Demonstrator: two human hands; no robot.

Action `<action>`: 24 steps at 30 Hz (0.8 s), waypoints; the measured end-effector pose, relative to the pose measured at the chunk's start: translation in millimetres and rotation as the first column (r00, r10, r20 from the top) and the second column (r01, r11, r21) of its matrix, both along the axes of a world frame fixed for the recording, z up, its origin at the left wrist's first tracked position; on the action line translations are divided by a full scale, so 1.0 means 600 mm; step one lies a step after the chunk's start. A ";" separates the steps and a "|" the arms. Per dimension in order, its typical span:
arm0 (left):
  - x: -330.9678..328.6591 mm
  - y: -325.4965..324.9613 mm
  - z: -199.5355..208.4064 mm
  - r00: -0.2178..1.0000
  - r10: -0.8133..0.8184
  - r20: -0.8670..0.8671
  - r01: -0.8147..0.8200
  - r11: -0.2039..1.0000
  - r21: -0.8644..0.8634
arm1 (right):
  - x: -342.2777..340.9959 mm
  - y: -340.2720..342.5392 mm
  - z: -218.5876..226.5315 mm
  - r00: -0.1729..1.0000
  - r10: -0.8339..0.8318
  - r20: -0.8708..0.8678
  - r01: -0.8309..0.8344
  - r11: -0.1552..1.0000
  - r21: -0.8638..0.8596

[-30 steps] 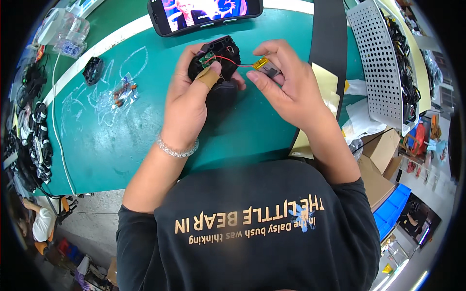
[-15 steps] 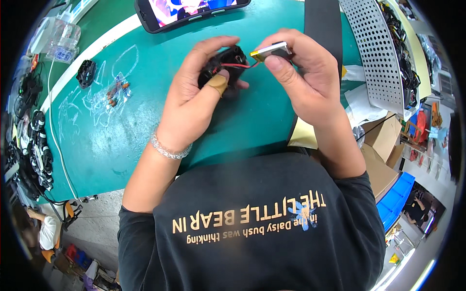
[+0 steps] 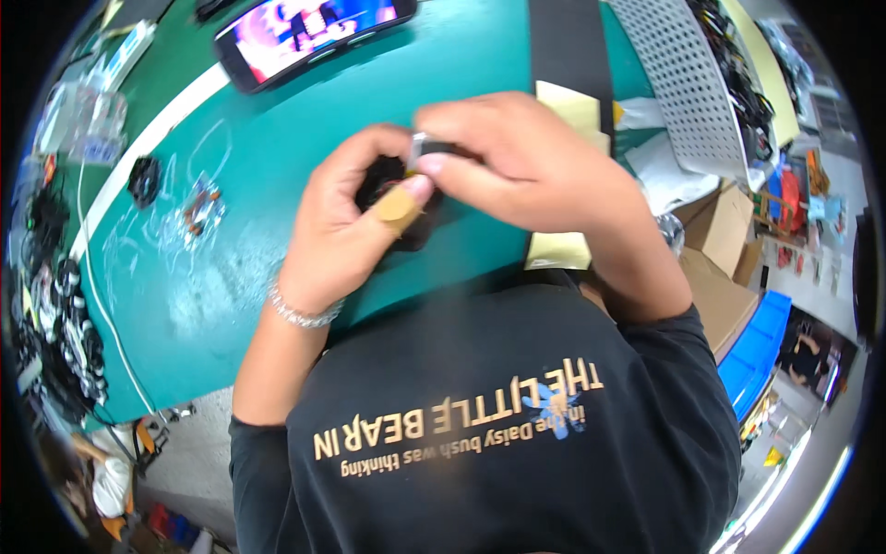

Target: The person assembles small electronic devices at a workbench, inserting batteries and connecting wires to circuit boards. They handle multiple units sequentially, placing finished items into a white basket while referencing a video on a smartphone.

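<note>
My left hand (image 3: 346, 235) grips a small black device (image 3: 397, 198) above the green table (image 3: 231, 277); its thumb wears a tan bandage. My right hand (image 3: 526, 171) pinches a small silver and black part (image 3: 426, 148) against the top of that black device. Both hands press close together and hide most of the device. A silver bracelet (image 3: 297, 312) circles my left wrist.
A phone with a lit screen (image 3: 309, 32) lies at the table's far edge. Another small black part (image 3: 143, 177) and loose wires with orange pieces (image 3: 198, 212) lie at left. Yellow paper (image 3: 563, 247), a perforated white panel (image 3: 688, 88) and cardboard boxes (image 3: 715, 249) sit at right.
My hands have come closer to the camera and closed together; the silver part, held apart on its red wire before, now sits against the black device.
</note>
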State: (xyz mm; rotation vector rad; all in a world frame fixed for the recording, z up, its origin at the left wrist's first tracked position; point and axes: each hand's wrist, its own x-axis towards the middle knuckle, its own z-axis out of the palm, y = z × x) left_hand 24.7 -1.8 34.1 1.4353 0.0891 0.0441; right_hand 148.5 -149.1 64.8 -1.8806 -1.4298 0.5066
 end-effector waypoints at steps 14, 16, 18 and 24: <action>-0.003 -0.009 -0.006 0.980 0.197 0.026 -0.195 0.978 -0.073 | 0.082 -0.187 -0.020 0.742 -0.416 0.525 0.468 0.883 0.038; -0.004 -0.009 0.002 0.982 0.189 0.028 -0.185 0.978 -0.091 | 0.086 -0.235 -0.025 0.743 -0.408 0.530 0.518 0.853 -0.069; -0.005 -0.006 0.005 0.980 0.193 0.057 -0.190 0.981 -0.049 | 0.096 -0.254 -0.047 0.741 -0.405 0.536 0.515 0.855 -0.065; -0.001 0.014 -0.009 0.974 0.225 0.015 -0.225 0.973 -0.045 | 0.104 -0.223 -0.027 0.765 -0.309 0.565 0.445 0.888 -0.118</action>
